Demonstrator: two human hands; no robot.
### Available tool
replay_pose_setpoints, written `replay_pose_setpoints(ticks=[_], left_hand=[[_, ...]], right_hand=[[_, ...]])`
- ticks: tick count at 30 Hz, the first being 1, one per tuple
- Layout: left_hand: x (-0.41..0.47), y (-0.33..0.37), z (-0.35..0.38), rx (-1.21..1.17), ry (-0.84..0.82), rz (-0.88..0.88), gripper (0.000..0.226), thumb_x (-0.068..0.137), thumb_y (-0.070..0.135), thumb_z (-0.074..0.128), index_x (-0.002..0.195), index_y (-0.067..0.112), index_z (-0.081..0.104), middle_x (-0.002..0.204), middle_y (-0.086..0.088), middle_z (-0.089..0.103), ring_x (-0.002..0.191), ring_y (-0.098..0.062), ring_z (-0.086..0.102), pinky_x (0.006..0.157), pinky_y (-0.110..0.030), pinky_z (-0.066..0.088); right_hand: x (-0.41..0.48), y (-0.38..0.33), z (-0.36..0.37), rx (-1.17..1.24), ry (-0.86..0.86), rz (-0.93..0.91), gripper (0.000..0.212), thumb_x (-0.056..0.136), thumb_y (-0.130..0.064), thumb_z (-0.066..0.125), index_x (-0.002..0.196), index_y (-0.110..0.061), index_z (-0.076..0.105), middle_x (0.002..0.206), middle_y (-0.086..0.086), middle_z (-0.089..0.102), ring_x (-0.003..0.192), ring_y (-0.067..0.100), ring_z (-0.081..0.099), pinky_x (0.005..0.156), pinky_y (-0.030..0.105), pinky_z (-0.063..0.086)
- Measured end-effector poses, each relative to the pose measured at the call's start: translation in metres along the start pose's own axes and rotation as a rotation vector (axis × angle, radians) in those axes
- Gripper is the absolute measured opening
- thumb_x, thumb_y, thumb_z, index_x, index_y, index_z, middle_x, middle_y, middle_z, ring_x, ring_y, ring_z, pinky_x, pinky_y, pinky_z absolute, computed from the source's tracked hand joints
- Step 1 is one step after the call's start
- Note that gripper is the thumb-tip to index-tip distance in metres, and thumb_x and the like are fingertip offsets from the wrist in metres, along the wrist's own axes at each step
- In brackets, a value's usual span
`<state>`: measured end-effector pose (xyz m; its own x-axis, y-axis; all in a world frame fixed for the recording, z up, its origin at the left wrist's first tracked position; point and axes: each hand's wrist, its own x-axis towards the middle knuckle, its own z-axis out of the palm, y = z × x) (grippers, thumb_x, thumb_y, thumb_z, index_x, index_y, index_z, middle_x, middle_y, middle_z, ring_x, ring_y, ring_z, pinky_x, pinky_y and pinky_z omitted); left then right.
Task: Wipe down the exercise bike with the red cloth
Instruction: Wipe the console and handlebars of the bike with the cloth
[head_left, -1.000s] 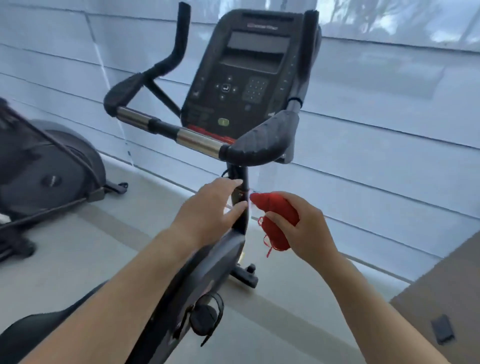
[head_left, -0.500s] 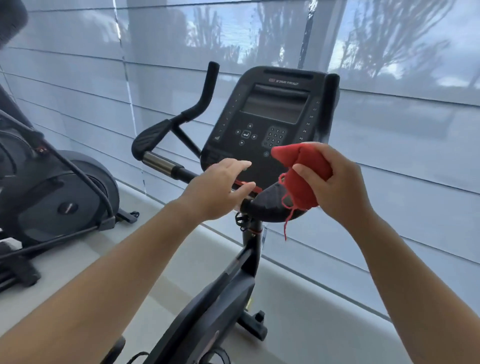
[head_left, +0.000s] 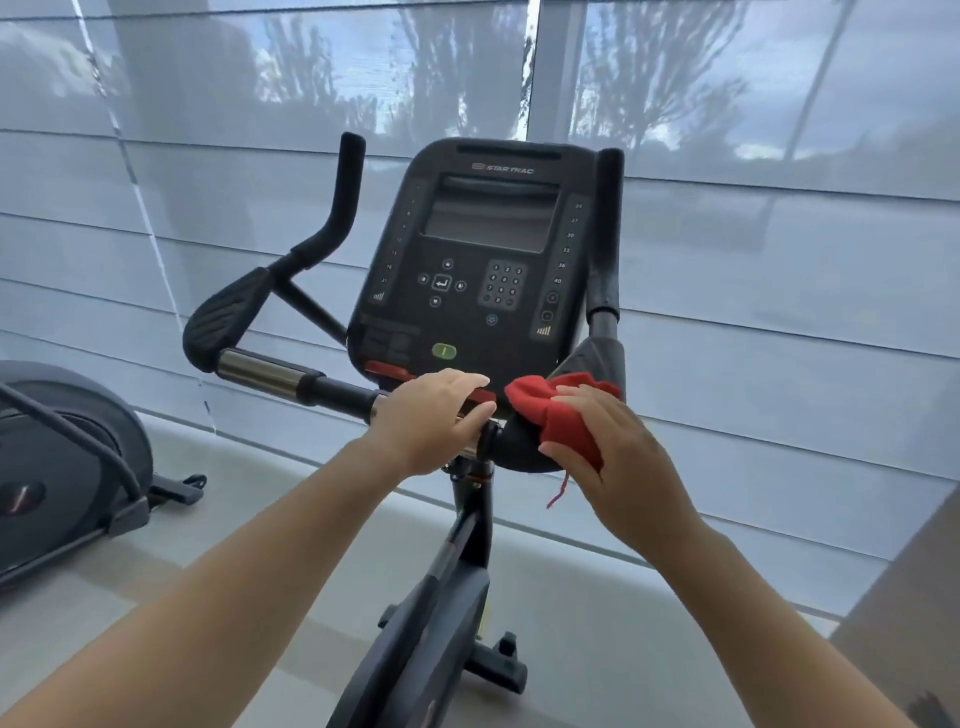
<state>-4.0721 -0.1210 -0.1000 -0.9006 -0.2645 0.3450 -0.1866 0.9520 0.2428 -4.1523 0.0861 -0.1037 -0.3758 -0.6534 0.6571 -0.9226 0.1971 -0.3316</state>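
The black exercise bike (head_left: 488, 234) stands before me, its console facing me above a chrome-and-black handlebar (head_left: 270, 371). My left hand (head_left: 431, 421) holds the middle of that bar just under the console, fingers over the top and thumb on the near side. My right hand (head_left: 623, 467) grips the bunched red cloth (head_left: 561, 421) and presses it onto the black right elbow pad (head_left: 592, 353). A loose red thread hangs below the cloth. The bike's post and frame run down between my forearms.
Another dark exercise machine (head_left: 62, 467) stands on the floor at the left. Pale window blinds (head_left: 779, 312) close off the space right behind the bike. A brown surface (head_left: 909, 597) shows at the lower right edge.
Both hands rose from the post to the handlebar. My left hand settled onto the bar and my right hand brought the cloth down onto the right pad. My view tilted up.
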Motion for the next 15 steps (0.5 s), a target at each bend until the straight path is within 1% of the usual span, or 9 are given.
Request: replay_pose_setpoints(ticks=[1, 3, 5, 7, 10, 13, 15], left_hand=[[-0.001, -0.001, 0.002, 0.041, 0.014, 0.012, 0.043, 0.098, 0.045, 0.033, 0.13, 0.024, 0.052, 0.13, 0.004, 0.057, 0.12, -0.018, 0.052, 0.099, -0.037, 0.04], [-0.005, -0.001, 0.007, 0.139, 0.067, 0.049, 0.047, 0.097, 0.045, 0.019, 0.115, 0.028, 0.059, 0.11, 0.006, 0.064, 0.102, -0.02, 0.059, 0.088, -0.037, 0.042], [-0.009, 0.001, 0.009, 0.183, 0.119, 0.071, 0.049, 0.094, 0.042, 0.013, 0.103, 0.029, 0.06, 0.093, 0.008, 0.063, 0.087, -0.019, 0.059, 0.081, -0.036, 0.041], [-0.011, 0.0, 0.011, 0.192, 0.137, 0.064, 0.048, 0.093, 0.042, 0.011, 0.092, 0.028, 0.057, 0.083, 0.009, 0.057, 0.078, -0.017, 0.054, 0.079, -0.035, 0.04], [-0.01, -0.001, 0.013, 0.182, 0.142, 0.04, 0.038, 0.094, 0.043, 0.013, 0.078, 0.027, 0.044, 0.076, 0.008, 0.048, 0.074, -0.018, 0.048, 0.079, -0.037, 0.039], [-0.01, -0.001, 0.015, 0.178, 0.151, 0.027, 0.033, 0.098, 0.041, 0.019, 0.076, 0.027, 0.039, 0.076, 0.008, 0.046, 0.073, -0.017, 0.043, 0.079, -0.036, 0.036], [-0.011, -0.001, 0.015, 0.172, 0.143, 0.035, 0.032, 0.099, 0.04, 0.02, 0.077, 0.028, 0.039, 0.078, 0.008, 0.046, 0.074, -0.017, 0.043, 0.08, -0.036, 0.035]], right_hand=[[0.004, -0.002, 0.001, -0.019, -0.018, 0.026, 0.037, 0.089, -0.038, 0.054, 0.12, -0.017, 0.058, 0.126, -0.006, 0.057, 0.124, 0.012, 0.044, 0.105, 0.026, 0.035], [0.016, -0.007, 0.003, -0.074, -0.067, 0.104, 0.039, 0.09, -0.041, 0.051, 0.123, -0.02, 0.057, 0.132, -0.004, 0.053, 0.131, 0.015, 0.037, 0.107, 0.034, 0.032], [0.024, -0.01, 0.007, -0.126, -0.095, 0.131, 0.04, 0.091, -0.043, 0.05, 0.122, -0.02, 0.057, 0.132, -0.001, 0.052, 0.131, 0.018, 0.035, 0.108, 0.038, 0.03], [0.021, -0.013, 0.01, -0.153, -0.094, 0.105, 0.04, 0.09, -0.042, 0.052, 0.122, -0.017, 0.058, 0.13, 0.0, 0.053, 0.129, 0.02, 0.038, 0.108, 0.039, 0.03], [0.005, -0.013, 0.01, -0.156, -0.055, 0.083, 0.043, 0.088, -0.036, 0.058, 0.121, -0.009, 0.057, 0.131, 0.005, 0.053, 0.129, 0.023, 0.04, 0.11, 0.039, 0.031], [0.015, -0.01, 0.011, -0.112, -0.048, 0.08, 0.034, 0.087, -0.031, 0.061, 0.114, -0.012, 0.061, 0.123, 0.003, 0.057, 0.123, 0.022, 0.045, 0.106, 0.039, 0.034], [0.033, -0.01, 0.012, -0.116, -0.046, 0.158, 0.03, 0.089, -0.032, 0.058, 0.112, -0.012, 0.061, 0.119, 0.003, 0.058, 0.119, 0.02, 0.046, 0.104, 0.036, 0.034]])
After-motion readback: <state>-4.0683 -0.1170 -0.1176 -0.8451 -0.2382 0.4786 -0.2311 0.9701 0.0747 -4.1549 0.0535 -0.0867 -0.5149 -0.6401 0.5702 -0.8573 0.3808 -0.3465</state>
